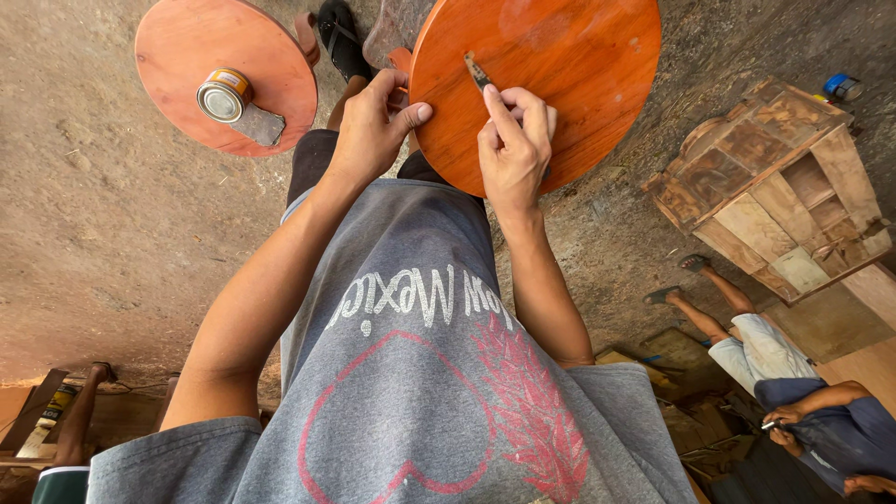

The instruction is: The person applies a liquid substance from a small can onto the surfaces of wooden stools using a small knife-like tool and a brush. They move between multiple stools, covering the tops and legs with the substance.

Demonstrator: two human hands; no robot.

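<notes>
Orange-red wood: in the head view a round varnished panel [551,75] rests tilted against the person's lap. The left hand [373,126] clamps its edge; the right hand [513,145] pinches a small putty knife [479,73] on its face. The blade could likely slip and gouge the finish. A short cylindrical tin [224,95] with an orange label sits on a second disc [187,47] lying on the dirt floor [103,215].

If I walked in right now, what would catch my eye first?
Probably the big round orange wooden board at top centre: the left hand steadies its edge while the right hand presses a small blade onto it. To the left, a small tin sits on a second round board.
</notes>
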